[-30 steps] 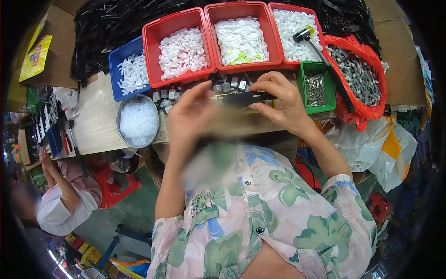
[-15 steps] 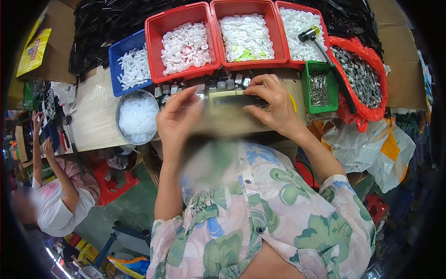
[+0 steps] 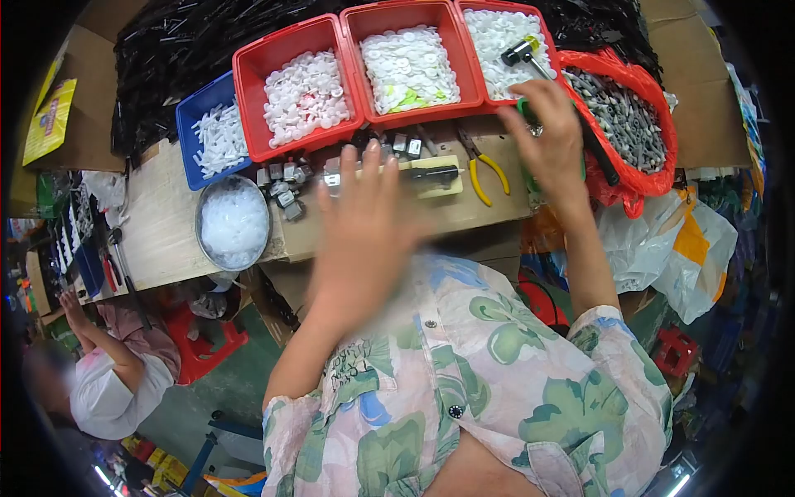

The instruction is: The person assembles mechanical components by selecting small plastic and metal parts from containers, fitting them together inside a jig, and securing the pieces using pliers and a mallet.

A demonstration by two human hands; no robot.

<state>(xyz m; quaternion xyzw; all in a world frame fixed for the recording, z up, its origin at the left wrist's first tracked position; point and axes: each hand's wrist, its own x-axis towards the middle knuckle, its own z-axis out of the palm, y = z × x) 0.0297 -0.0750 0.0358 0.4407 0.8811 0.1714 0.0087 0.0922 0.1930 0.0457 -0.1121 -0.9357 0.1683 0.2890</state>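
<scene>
My left hand (image 3: 361, 228), smeared by motion, reaches over the left end of a cream block (image 3: 451, 187) with its fingers stretched out. On that block lies a long black plastic part (image 3: 435, 176), with a shiny metal piece (image 3: 332, 180) showing by my left fingertips. My right hand (image 3: 548, 137) is raised over the small green bin (image 3: 524, 108), its thumb and fingers apart and nothing visible between them. It hides most of the bin. Yellow-handled pliers (image 3: 483, 176) rest on the table between the block and my right hand.
Red bins (image 3: 358, 87) of white plastic pieces line the back. Left are a blue bin (image 3: 184, 132), a metal bowl (image 3: 267, 236) and small metal parts (image 3: 286, 197). A hammer (image 3: 522, 51) leans beside a red bag (image 3: 671, 124). A co-worker (image 3: 124, 373) sits far left.
My right hand has left the black part and moved right and up to the green bin. My left hand has swung over the block. The pliers are now uncovered, and the view has shifted slightly.
</scene>
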